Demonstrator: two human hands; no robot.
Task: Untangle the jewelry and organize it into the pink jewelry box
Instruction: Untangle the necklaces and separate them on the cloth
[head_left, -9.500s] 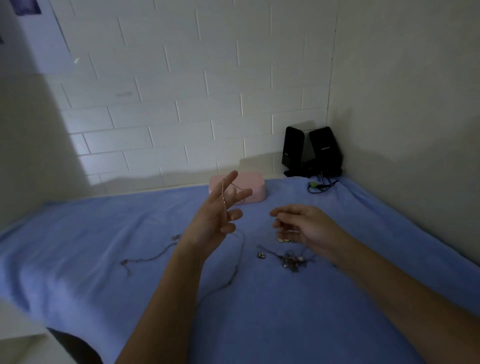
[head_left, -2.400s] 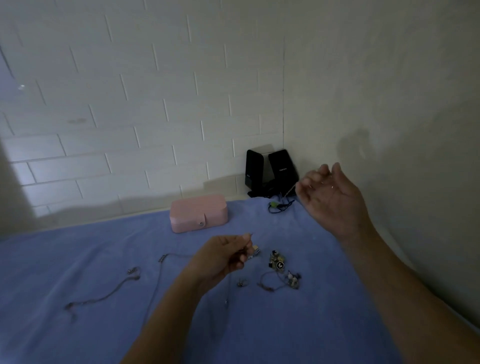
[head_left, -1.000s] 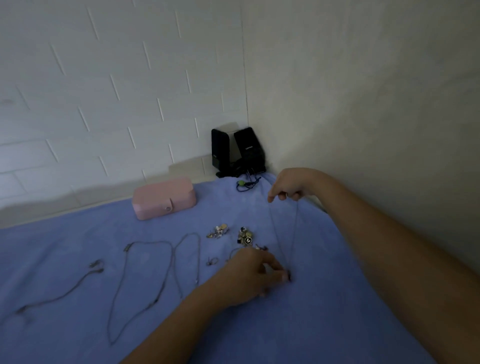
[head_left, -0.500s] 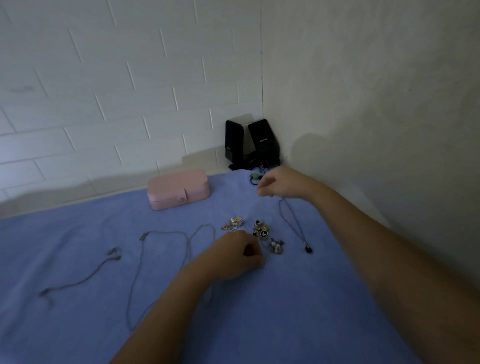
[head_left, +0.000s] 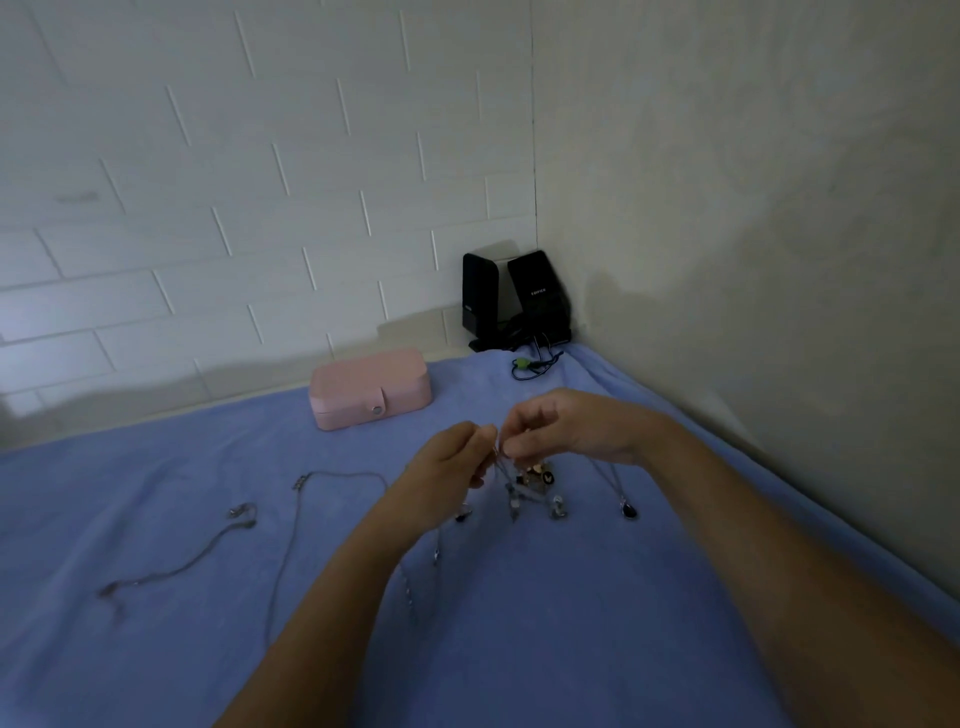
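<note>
Fingers of my left hand (head_left: 447, 462) and right hand (head_left: 566, 431) pinch a thin chain (head_left: 503, 470) above the tangled jewelry (head_left: 540, 475).

blue cloth (head_left: 545, 649) spread flat, covers whole surface up to both walls | two black speakers (head_left: 537, 301) upright, side by side in far corner, right one tilted, has small lettering | dark cables (head_left: 540, 353) bunched at their base, spilling onto cloth | green plug (head_left: 521, 364) among cables | white brick wall (head_left: 260, 182) behind | plain beige wall (head_left: 753, 208) right
</note>
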